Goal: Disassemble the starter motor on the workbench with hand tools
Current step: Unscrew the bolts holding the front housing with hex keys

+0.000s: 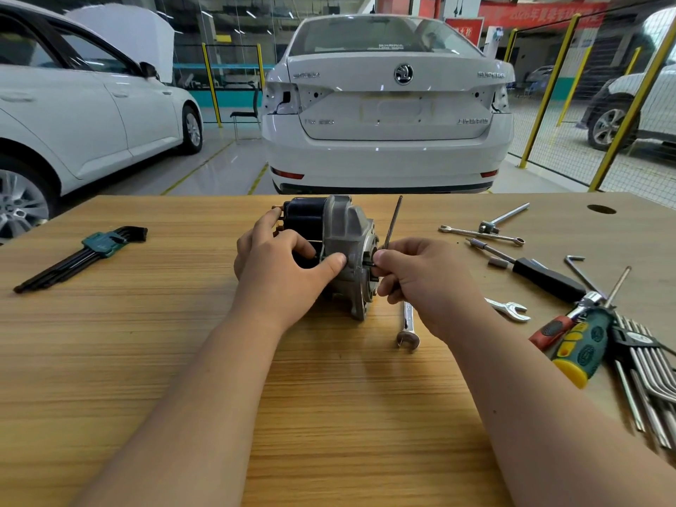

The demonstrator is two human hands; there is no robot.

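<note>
Head view. Nearest: left forearm (205, 397) and right forearm (530, 397), both bare, reaching up the frame over the wooden workbench (146, 360)

Starter motor (344, 221) lies on its side at bench centre, toward the far edge. Black cylinders to the left, grey cast housing and flange to the right

Left hand (281, 265) grips it: fingers curled over the black body, thumb pressed on the grey housing

Right hand (428, 283) pinches the short leg of an L-shaped hex key (393, 221) at the flange face; long leg stands up, tilted slightly right

Combination wrench (408, 331) flat on the bench just below the right hand, near the flange

Far left: hex key set (98, 247) in a green holder, well apart from the motor

Right side, scattered: slim spanner (483, 234), black-handled driver (548, 276), open-end spanner (510, 309), green-and-yellow screwdriver (581, 349), silver hex key set (643, 360) fanned at the bench edge

White saloon (387, 104) behind the bench, tail toward us
</note>
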